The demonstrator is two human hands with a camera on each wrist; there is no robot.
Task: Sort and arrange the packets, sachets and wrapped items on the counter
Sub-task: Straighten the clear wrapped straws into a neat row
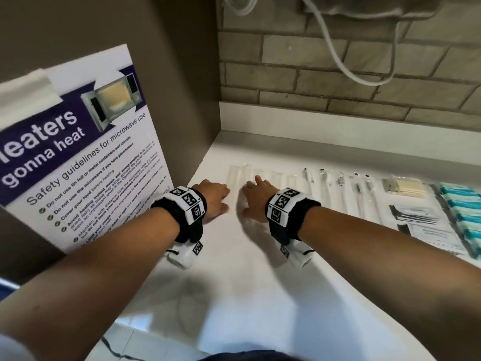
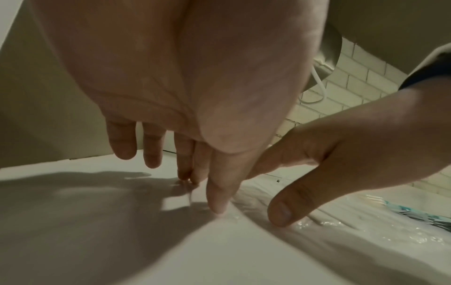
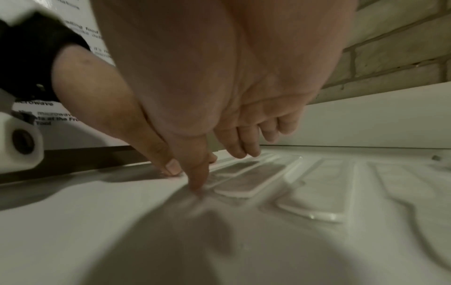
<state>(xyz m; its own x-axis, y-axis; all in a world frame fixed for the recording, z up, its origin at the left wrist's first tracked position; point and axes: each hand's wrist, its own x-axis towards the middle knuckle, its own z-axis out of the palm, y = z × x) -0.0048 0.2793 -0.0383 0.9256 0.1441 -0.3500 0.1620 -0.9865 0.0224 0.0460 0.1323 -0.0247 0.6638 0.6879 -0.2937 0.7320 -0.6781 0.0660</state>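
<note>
Counter: white counter (image 1: 260,269) under a brick wall (image 1: 338,74), my landmark.
Far left of counter: microwave safety poster (image 1: 78,157) leaning on the side panel.
My left hand (image 1: 212,198): fingers straight and spread, tips pressing a clear wrapper (image 2: 317,216) on the counter.
My right hand (image 1: 256,200): just beside the left, fingers extended, touching the clear packets (image 3: 249,181).
Right along counter: wrapped sticks (image 1: 359,194), then dark sachets (image 1: 413,213), then teal packets (image 1: 466,212) at the edge.
</note>
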